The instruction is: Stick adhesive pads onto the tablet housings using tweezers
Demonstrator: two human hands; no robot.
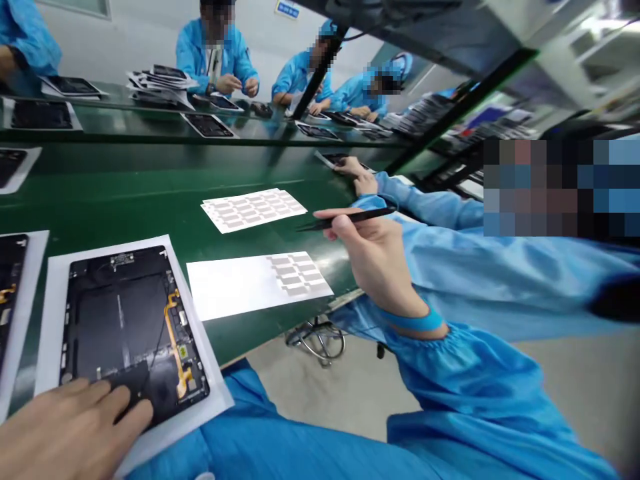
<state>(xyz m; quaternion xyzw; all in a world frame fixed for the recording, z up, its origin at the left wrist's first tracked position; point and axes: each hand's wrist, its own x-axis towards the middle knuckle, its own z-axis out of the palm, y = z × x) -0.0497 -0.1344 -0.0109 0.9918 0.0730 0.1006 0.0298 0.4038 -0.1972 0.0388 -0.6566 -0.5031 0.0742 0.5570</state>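
An opened black tablet (130, 320) with an orange flex cable lies on a white sheet (55, 280) at the near edge of the green belt (150, 193). My left hand (70, 427) rests flat on the tablet's near corner, fingers stretched out. My right hand (375, 260) is raised to the right of the belt, fingers closed on black tweezers (345, 219) whose tip points left. Below the tweezers lies a white backing sheet (235, 285) with a few grey stickers (295, 272) on its right part.
A second sheet full of stickers (253, 208) lies farther back. Another tablet (10, 280) sits at the left edge. A co-worker's hand (357, 175) and blue sleeve are to my right. Several people in blue coats work across the belt among more tablets (207, 125).
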